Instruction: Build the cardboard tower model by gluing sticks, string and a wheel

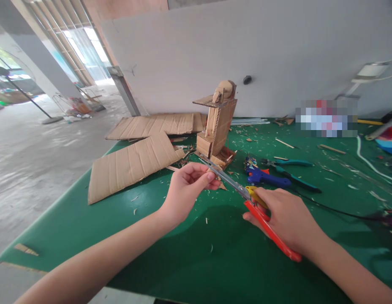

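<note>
A broad green work table (196,261) bears all items listed below. Reference item: the upright tan corrugated-cardboard model (224,126), positioned toward the rear of the table. To its left lie two flat brown cardboard sheets, a rear sheet (154,126) and a front sheet (132,166).

In front of the model, and to its right, the right hand (287,215) is closed around the grips of the metal-bladed scissors with red and yellow handles (257,214). The blades point toward the base of the model. Directly in front of that base, the left hand (191,185) has its thumb and fingertips drawn together beside the blades (whether they pinch a small piece cannot be determined).

To the right of the model lie the teal-handled pliers (292,162) and, just beside them, a blue plastic glue gun (268,178). Farther right and slightly behind is a thin pale wooden stick (284,143). Near the front of the base is a small brown cardboard scrap (223,185).
</note>
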Demonstrator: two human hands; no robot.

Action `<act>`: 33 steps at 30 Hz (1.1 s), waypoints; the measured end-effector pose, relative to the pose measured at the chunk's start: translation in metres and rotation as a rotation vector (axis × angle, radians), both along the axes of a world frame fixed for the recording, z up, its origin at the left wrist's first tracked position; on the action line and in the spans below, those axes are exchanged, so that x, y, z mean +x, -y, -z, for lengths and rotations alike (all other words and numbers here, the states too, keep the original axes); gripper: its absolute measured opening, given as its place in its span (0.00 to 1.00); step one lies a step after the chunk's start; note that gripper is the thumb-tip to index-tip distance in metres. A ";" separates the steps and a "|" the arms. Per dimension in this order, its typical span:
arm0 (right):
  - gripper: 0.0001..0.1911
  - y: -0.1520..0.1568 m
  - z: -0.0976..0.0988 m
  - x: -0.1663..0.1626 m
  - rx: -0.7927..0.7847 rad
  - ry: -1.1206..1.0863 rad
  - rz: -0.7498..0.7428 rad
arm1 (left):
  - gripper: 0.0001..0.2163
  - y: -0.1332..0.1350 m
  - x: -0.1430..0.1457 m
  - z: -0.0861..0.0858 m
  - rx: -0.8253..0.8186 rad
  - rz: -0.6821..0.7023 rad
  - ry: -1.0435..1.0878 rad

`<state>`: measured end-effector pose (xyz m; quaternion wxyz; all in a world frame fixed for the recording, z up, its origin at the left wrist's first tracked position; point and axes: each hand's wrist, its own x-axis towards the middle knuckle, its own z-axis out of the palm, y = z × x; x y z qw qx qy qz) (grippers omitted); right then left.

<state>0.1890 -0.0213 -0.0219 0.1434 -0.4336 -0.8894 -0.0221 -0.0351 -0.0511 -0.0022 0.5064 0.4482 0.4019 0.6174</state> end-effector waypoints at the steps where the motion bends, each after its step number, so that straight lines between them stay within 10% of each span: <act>1: 0.25 0.000 0.001 0.000 0.002 0.010 0.017 | 0.06 0.000 0.000 0.000 -0.008 -0.009 0.000; 33: 0.16 0.017 -0.014 -0.011 -0.445 -0.152 0.009 | 0.04 0.000 0.000 -0.004 -0.049 0.091 0.291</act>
